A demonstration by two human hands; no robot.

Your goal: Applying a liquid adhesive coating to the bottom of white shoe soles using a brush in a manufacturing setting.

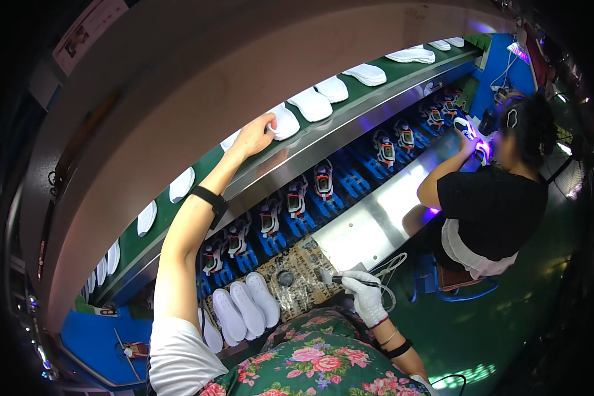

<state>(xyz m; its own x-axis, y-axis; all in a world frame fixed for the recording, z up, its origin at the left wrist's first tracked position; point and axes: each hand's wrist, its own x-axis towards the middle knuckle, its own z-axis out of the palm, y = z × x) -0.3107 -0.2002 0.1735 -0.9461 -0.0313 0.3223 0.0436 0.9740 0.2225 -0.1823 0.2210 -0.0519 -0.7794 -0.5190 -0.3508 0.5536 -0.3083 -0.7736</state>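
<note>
Now L hand (252,137) at white sole (286,124), belt's (164,212) near edge, grip unclear; R hand (367,297) clasps brush (337,280); prob. pickup, next needs firm lift.

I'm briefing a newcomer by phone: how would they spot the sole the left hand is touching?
Find the green belt running diagonally beneath the broad overhead panel. Follow its white soles to the bare left hand. The wanted sole lies just right of that hand; unlike its neighbours further right, it has fingertips on its left edge.
</note>
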